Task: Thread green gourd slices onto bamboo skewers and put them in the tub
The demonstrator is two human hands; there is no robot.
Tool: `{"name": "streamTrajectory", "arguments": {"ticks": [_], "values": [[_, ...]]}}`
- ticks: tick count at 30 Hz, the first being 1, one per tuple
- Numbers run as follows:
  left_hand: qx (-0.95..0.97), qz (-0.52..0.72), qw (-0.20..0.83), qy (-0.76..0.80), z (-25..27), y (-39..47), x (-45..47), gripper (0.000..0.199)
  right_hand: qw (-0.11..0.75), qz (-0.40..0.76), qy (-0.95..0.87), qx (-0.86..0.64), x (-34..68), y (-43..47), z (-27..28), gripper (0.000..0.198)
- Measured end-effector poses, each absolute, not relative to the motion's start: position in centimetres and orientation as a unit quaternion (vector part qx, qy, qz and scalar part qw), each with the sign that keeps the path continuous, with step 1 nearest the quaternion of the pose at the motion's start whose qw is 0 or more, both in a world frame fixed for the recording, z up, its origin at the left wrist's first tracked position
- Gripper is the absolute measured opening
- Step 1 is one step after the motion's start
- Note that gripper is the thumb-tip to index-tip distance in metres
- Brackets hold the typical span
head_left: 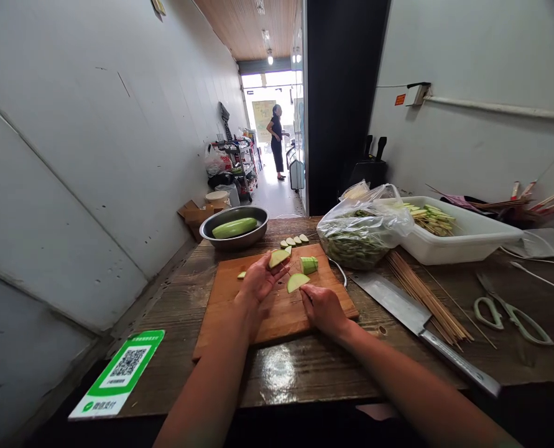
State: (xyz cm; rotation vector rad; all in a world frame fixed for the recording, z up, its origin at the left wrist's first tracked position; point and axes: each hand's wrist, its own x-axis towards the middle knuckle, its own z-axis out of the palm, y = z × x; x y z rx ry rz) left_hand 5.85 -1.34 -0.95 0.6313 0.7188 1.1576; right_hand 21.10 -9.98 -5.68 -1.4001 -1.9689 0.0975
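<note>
My left hand, palm turned up over the cutting board, holds half-round zucchini slices at its fingertips. The fingers of my right hand are pinched at the edge of another half-round zucchini slice. Whether a thin skewer runs through that slice is too small to tell. Behind it, a cut block of zucchini sits on the board. A small zucchini piece lies left of my left hand. Beyond the board's far edge is a short row of slices.
A metal bowl holds a whole zucchini. At right are a cleaver, bamboo skewers, scissors, a bag of greens and a white tub. A payment card lies front left. A person stands far back.
</note>
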Motion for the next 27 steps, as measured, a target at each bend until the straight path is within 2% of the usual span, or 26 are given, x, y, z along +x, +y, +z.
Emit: {"name": "streamTrajectory", "arguments": {"ticks": [10,27], "values": [[0.243,0.602,0.696,0.308,-1.58,-1.35,6.78,0.016,0.342,0.039,-0.765,-0.544,20.7,-10.26,-5.34,0.022],[0.263,0.586,0.701,0.311,-1.8,-1.21,6.63,0.014,0.309,0.023,-0.765,-0.565,20.72,-10.05,-5.43,0.021]]}}
